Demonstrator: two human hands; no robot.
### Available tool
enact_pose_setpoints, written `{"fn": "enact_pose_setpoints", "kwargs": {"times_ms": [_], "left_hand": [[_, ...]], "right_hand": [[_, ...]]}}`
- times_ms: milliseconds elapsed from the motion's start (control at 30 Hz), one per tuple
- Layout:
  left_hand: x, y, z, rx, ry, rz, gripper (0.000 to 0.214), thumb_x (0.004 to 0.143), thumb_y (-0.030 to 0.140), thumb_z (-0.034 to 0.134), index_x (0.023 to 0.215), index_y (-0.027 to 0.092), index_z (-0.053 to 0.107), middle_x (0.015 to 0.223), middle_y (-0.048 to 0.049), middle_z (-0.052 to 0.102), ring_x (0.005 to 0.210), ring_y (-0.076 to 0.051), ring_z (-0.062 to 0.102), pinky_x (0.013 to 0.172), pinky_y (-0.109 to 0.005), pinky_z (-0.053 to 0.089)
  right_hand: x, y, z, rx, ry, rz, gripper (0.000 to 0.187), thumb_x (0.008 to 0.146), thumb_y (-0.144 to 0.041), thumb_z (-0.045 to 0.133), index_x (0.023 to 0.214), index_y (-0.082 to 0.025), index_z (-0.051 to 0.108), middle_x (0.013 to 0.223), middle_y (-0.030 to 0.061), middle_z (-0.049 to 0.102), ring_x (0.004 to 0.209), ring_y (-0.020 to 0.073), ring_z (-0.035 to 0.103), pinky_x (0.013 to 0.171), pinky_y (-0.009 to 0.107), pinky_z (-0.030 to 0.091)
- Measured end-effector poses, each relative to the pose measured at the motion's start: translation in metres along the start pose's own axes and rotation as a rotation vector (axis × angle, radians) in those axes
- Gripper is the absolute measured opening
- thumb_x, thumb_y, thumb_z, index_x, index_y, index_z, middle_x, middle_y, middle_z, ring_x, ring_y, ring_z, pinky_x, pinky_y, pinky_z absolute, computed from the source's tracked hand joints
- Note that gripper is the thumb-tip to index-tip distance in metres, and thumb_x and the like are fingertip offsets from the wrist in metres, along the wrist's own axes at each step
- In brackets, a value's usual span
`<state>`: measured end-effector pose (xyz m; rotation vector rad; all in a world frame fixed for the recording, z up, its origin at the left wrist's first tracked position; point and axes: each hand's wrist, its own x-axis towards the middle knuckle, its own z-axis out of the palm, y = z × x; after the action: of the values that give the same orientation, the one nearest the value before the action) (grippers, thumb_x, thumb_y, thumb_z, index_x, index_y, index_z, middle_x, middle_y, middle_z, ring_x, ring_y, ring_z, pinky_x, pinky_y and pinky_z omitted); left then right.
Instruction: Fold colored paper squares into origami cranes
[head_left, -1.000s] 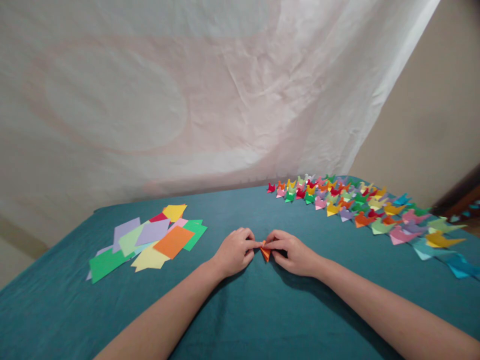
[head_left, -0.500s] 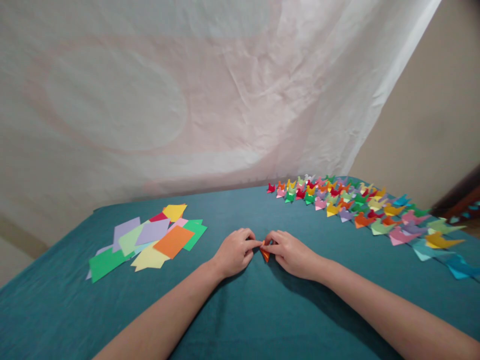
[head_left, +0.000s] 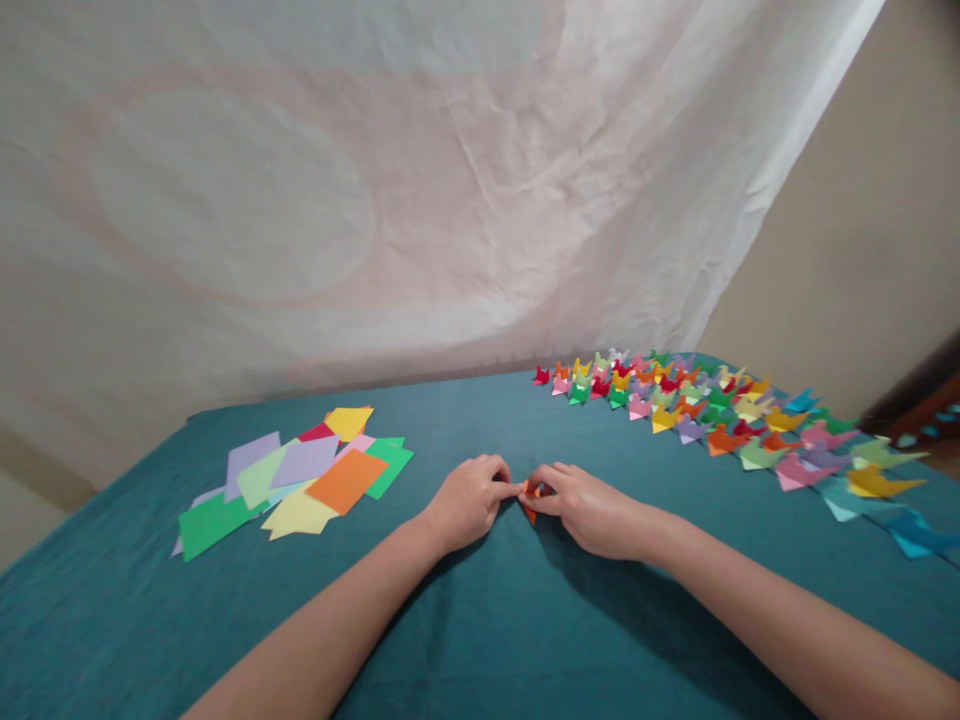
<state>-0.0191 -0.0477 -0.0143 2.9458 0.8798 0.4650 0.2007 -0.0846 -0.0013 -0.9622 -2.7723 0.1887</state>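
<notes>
A small folded orange paper piece (head_left: 531,497) sits between my two hands on the teal tablecloth (head_left: 487,620). My left hand (head_left: 469,500) pinches its left side with curled fingers. My right hand (head_left: 581,505) pinches its right side, fingers closed over it. Most of the paper is hidden by my fingertips.
A loose pile of flat coloured paper squares (head_left: 300,480) lies to the left. Several folded paper birds (head_left: 720,415) in many colours stand in rows at the right, running toward the table's right edge. A creased white sheet (head_left: 375,200) hangs behind the table.
My right hand has slid slightly left and closed more over the orange paper, so less of it shows. My left hand has hardly moved.
</notes>
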Motion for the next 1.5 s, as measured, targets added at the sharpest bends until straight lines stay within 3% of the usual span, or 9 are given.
{"fn": "enact_pose_setpoints", "kwargs": {"times_ms": [433, 800, 1100, 1300, 1500], "left_hand": [[0.002, 0.003, -0.003, 0.052, -0.033, -0.02, 0.034, 0.085, 0.011, 0.047, 0.109, 0.028, 0.063, 0.095, -0.0043, 0.056, 0.087, -0.018, 0.05, 0.075, -0.03, 0.041], [0.002, 0.004, -0.003, 0.062, -0.032, -0.024, 0.033, 0.084, 0.01, 0.049, 0.108, 0.027, 0.064, 0.095, -0.0048, 0.056, 0.087, -0.018, 0.051, 0.076, -0.03, 0.042], [0.001, 0.004, -0.003, 0.08, -0.032, -0.009, 0.032, 0.086, 0.011, 0.046, 0.109, 0.025, 0.063, 0.096, -0.0057, 0.056, 0.087, -0.018, 0.051, 0.075, -0.03, 0.042], [0.001, 0.02, -0.011, 0.209, -0.092, 0.096, 0.024, 0.09, 0.018, 0.044, 0.11, 0.017, 0.058, 0.104, -0.0099, 0.058, 0.098, -0.021, 0.052, 0.08, -0.034, 0.043], [0.002, 0.035, -0.017, 0.17, -0.155, 0.119, 0.023, 0.089, 0.018, 0.045, 0.108, 0.015, 0.058, 0.1, -0.0106, 0.063, 0.099, -0.022, 0.057, 0.087, -0.036, 0.044]], "right_hand": [[-0.005, -0.011, -0.013, -0.099, -0.134, 0.036, 0.046, 0.077, -0.005, 0.045, 0.117, -0.022, 0.058, 0.107, 0.0121, 0.052, 0.093, 0.0241, 0.046, 0.08, 0.037, 0.04], [-0.01, -0.024, -0.025, -0.077, -0.233, 0.052, 0.055, 0.071, -0.005, 0.048, 0.123, -0.022, 0.055, 0.128, 0.0138, 0.047, 0.106, 0.0278, 0.047, 0.085, 0.04, 0.043], [-0.012, -0.017, -0.03, 0.02, -0.255, 0.001, 0.058, 0.072, -0.003, 0.047, 0.123, -0.03, 0.056, 0.136, 0.0113, 0.041, 0.109, 0.0267, 0.045, 0.087, 0.04, 0.042], [-0.013, -0.016, -0.028, 0.026, -0.22, -0.017, 0.057, 0.072, -0.003, 0.048, 0.121, -0.029, 0.058, 0.134, 0.0114, 0.044, 0.109, 0.026, 0.046, 0.087, 0.039, 0.041], [-0.013, -0.015, -0.024, 0.028, -0.175, -0.027, 0.054, 0.073, -0.002, 0.049, 0.118, -0.029, 0.06, 0.135, 0.0112, 0.045, 0.105, 0.0254, 0.049, 0.084, 0.039, 0.042]]}}
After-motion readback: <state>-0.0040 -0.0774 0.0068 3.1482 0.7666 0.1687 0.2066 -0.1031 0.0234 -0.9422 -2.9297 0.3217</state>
